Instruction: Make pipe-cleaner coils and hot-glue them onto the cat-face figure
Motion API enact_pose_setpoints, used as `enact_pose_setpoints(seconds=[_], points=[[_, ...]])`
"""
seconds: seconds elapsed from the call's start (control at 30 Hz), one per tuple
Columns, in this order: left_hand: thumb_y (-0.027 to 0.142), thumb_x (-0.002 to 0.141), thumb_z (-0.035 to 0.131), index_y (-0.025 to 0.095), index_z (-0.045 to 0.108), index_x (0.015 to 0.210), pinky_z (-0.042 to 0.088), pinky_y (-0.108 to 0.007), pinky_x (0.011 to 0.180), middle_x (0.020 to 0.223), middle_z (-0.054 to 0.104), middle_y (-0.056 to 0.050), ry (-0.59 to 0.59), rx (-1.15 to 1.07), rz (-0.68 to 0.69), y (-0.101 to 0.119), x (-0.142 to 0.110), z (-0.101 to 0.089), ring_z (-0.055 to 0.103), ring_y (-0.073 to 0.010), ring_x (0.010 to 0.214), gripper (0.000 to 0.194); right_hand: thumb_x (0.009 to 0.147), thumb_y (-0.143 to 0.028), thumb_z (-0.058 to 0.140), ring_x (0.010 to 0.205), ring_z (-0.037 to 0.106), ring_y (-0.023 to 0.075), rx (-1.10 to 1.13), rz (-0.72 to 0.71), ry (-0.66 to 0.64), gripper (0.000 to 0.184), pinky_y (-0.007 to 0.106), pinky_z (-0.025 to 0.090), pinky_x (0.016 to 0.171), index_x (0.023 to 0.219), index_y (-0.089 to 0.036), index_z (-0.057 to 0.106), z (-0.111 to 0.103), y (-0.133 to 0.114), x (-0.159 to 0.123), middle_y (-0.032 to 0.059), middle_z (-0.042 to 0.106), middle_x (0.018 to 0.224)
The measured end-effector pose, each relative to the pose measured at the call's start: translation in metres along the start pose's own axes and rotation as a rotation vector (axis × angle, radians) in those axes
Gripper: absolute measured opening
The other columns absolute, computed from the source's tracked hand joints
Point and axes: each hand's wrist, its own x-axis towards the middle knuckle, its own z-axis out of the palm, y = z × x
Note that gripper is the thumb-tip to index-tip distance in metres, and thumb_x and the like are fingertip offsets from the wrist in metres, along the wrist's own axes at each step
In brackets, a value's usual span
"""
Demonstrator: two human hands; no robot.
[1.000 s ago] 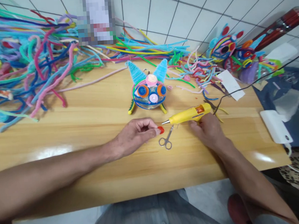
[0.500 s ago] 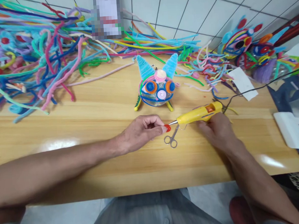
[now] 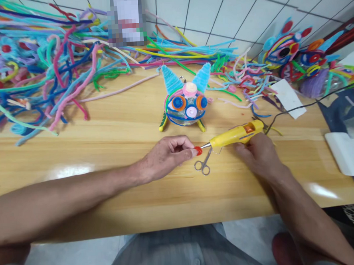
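Between the thumb and finger of my left hand (image 3: 171, 157) is a small red pipe-cleaner coil (image 3: 198, 150). My right hand (image 3: 260, 153) is wrapped round the handle of a yellow hot glue gun (image 3: 235, 135). Its metal nozzle points left and meets the red coil or sits right at it. Under the nozzle a pair of small scissors (image 3: 203, 167) lies on the table, the blades partly hidden. Just beyond my hands stands a pipe-cleaner animal figure (image 3: 185, 104) with light-blue pointed ears, orange and blue coiled eyes and yellow feet.
A big heap of coloured pipe cleaners (image 3: 56, 68) covers the back left of the wooden table (image 3: 133, 209). More finished figures (image 3: 286, 52) stand at the back right. The gun's black cord (image 3: 310, 104) runs off right, past white paper (image 3: 290, 98) and a white power bank (image 3: 345, 154).
Almost nothing differs. Both hands, the red coil and the glue gun hold nearly the same place, with the nozzle still at the coil.
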Motion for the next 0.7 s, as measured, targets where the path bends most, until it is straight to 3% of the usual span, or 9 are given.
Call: enact_pose_setpoints(seconds=[0.1, 0.5, 0.7], points=[[0.044, 0.091, 0.070, 0.016, 0.064, 0.081, 0.026, -0.021, 0.050, 0.061, 0.045, 0.006, 0.013, -0.002, 0.000, -0.0003, 0.0004, 0.0003, 0.036, -0.0083, 0.056, 0.030, 0.089, -0.033, 0.057, 0.057, 0.048, 0.0188, -0.001, 0.005, -0.006, 0.028, 0.033, 0.035, 0.054, 0.067, -0.027, 0.041, -0.0005, 0.0003, 0.0000, 0.0001, 0.049, 0.059], [0.042, 0.091, 0.071, 0.016, 0.064, 0.080, 0.027, -0.022, 0.051, 0.060, 0.047, 0.006, -0.001, 0.017, 0.016, 0.0021, 0.0007, 0.0007, 0.036, -0.0080, 0.055, 0.029, 0.089, -0.033, 0.058, 0.055, 0.044, 0.0181, 0.008, 0.025, 0.003, 0.030, 0.032, 0.031, 0.053, 0.066, -0.027, 0.040, -0.0014, 0.0014, -0.0001, -0.0011, 0.045, 0.056], [0.041, 0.091, 0.071, 0.017, 0.062, 0.077, 0.027, -0.022, 0.054, 0.062, 0.045, 0.007, -0.017, 0.039, 0.026, 0.0048, 0.0009, 0.0013, 0.033, -0.0076, 0.056, 0.029, 0.088, -0.032, 0.059, 0.059, 0.051, 0.0202, 0.032, 0.012, -0.018, 0.024, 0.033, 0.037, 0.055, 0.069, -0.026, 0.046, -0.0005, -0.0010, 0.0023, 0.0019, 0.055, 0.063]])
